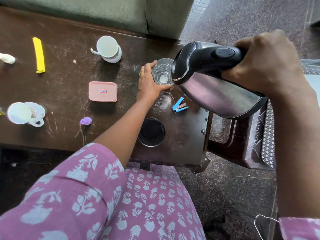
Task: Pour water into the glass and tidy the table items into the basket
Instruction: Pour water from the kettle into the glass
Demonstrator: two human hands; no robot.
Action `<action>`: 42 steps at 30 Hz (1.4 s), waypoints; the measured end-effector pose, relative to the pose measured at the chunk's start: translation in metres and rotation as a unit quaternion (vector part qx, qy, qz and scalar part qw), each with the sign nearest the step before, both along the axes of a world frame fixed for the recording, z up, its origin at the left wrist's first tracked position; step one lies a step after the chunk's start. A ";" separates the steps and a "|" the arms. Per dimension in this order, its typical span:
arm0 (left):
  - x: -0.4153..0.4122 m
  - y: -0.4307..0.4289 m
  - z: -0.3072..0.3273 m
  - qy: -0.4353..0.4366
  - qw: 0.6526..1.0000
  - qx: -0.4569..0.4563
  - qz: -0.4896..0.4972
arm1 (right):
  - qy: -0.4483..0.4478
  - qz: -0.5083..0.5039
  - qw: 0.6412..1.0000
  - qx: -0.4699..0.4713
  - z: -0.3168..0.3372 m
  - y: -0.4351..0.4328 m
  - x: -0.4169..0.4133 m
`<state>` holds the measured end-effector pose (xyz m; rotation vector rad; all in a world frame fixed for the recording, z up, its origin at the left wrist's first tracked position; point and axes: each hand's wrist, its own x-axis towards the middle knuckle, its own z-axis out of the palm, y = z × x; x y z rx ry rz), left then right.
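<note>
My right hand (266,66) is clenching the black handle (225,53) of the stainless-steel electric kettle (220,90), holding it tilted right of centre; probably heavy, so full-fist hold. My left hand (149,82) is cupping the clear glass tumbler (162,71) at frame centre, steadying its likely slippery, fragile wall.

Glass (161,73) rim partly behind kettle (216,94)
</note>
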<state>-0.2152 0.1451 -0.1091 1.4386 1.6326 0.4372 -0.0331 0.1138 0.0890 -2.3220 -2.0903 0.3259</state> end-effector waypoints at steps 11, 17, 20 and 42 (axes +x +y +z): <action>0.000 0.000 0.002 0.000 1.000 -0.005 -0.002 | -0.002 -0.001 1.000 0.004 -0.001 0.000 0.000; 0.000 0.000 0.002 -0.005 1.000 -0.006 -0.001 | -0.012 0.004 1.000 0.004 -0.002 0.001 0.001; 0.000 -0.001 0.003 -0.008 1.000 -0.008 0.000 | -0.011 0.003 1.000 0.003 -0.001 0.001 0.001; 0.000 0.000 0.006 -0.005 1.000 -0.011 -0.002 | -0.004 -0.003 1.000 -0.011 0.006 0.001 0.000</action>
